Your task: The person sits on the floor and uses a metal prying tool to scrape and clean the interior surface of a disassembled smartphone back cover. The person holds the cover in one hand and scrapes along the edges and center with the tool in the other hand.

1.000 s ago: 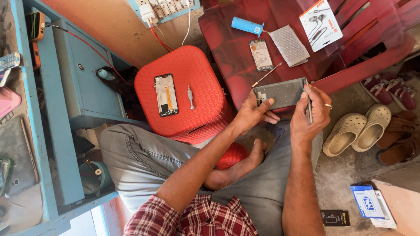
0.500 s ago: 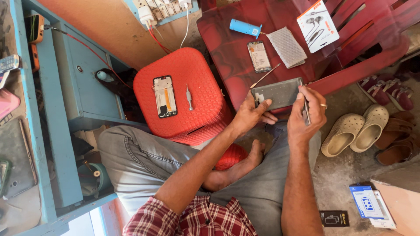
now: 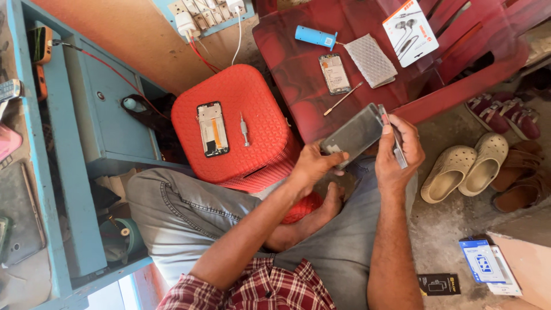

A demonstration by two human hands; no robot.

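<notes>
My left hand (image 3: 313, 165) grips the near end of a grey phone screen panel (image 3: 351, 135), held tilted over my lap. At the panel's far end my right hand (image 3: 397, 154) pinches a thin metal tool (image 3: 396, 144) against its edge. Left of the hands, an opened phone body (image 3: 212, 129) lies on a red plastic stool (image 3: 252, 97) with a small screwdriver (image 3: 244, 128) beside it.
A dark red plastic chair (image 3: 298, 63) holds a blue tube (image 3: 315, 37), a phone back cover (image 3: 335, 73), a thin stick tool (image 3: 343, 98), a grey textured pad (image 3: 371, 59) and an earphone package (image 3: 410, 24). Sandals (image 3: 465, 168) lie at right, small boxes (image 3: 483, 262) on the floor, a blue cabinet (image 3: 86, 109) at left.
Both hands have shifted slightly with the screen panel, which now tilts more on edge. The right hand's tool has moved along the panel's far end.
</notes>
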